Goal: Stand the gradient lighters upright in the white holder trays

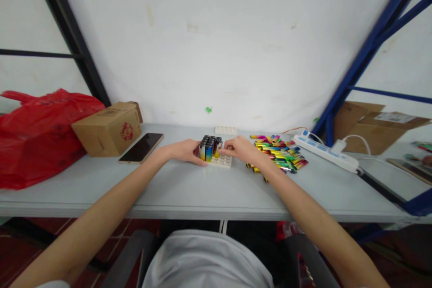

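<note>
Near the middle of the table, a white holed tray (222,162) carries several shiny coloured tubes (209,149) with black tops, upright in its left part. The holes on its right side show bare. My left hand (187,150) curls round the left side of the tray, its thumb low at the front corner and its fingers behind the tubes. From the right, my right hand (240,147) reaches over the tray, fingers bent in a pinch at a yellow, black-topped tube (218,148). The fingertips partly cover that contact.
A loose heap of coloured tubes (278,153) lies right of the tray. Behind stands another white tray (226,130). A phone (141,147), cardboard box (110,128) and red bag (43,135) are at left; a power strip (326,152) and open carton (374,128) at right.
</note>
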Demonstrator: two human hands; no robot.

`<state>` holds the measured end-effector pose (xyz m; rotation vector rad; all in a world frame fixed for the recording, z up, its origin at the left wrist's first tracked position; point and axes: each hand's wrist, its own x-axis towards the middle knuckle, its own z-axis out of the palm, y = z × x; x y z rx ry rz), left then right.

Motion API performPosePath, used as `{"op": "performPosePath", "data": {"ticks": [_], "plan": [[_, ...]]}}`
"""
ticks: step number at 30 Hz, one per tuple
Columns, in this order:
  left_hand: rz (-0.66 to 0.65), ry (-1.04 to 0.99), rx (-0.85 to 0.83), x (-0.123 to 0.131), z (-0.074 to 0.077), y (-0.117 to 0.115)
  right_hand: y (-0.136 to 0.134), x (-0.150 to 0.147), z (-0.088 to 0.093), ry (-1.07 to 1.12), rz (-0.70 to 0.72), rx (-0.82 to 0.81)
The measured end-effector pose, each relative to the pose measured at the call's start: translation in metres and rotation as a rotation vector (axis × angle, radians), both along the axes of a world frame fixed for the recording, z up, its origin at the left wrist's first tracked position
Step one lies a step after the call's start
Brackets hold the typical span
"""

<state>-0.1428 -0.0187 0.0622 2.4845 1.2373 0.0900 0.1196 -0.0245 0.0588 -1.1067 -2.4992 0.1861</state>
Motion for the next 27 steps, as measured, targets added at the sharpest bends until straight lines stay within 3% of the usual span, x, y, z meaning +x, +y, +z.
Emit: {"op": "performPosePath", "data": {"ticks": [5,9,14,17,22,27], "plan": [[-0.010,-0.006,0.004,-0.002,-0.004,0.004,0.002,0.029,0.017,-0.073,-0.094,0.002],[-0.001,0.007,-0.001,-0.002,-0.005,0.005,0.002,0.061,0.030,-0.170,-0.159,-0.188],[0.001,0.018,0.009,-0.002,-0.004,0.004,-0.001,0.089,0.041,-0.279,-0.078,-0.417],[-0.007,0.017,0.007,-0.002,-0.003,0.003,-0.003,0.090,0.041,-0.336,-0.060,-0.464],[0.005,0.032,0.018,0.000,0.000,0.001,0.000,0.072,0.031,-0.424,-0.100,-0.389],[0.011,0.039,0.015,0.002,0.002,-0.001,0.010,0.063,0.023,-0.301,-0.120,-0.118]]}}
